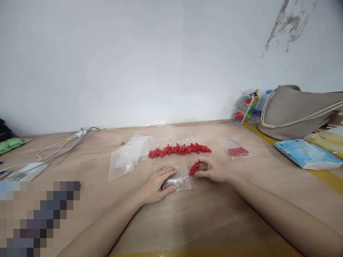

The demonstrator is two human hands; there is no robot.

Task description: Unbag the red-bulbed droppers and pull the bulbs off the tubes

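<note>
My left hand (158,185) rests on a small clear plastic bag (182,179) on the wooden table, its fingers closed on the bag's left end. My right hand (211,170) pinches a few red-capped droppers (194,169) at their red ends, with their clear stems inside the bag's mouth. Behind my hands lies a long row of several more red-capped droppers (179,149). A filled bag of droppers (237,151) lies to the right of the row. Empty clear bags (128,157) are stacked to the left.
A beige handbag (297,110) and drink bottles (248,106) stand at the back right by the wall. A blue packet (305,153) and a yellow packet (328,140) lie at the right. Cables and a white adapter (32,169) sit at the left.
</note>
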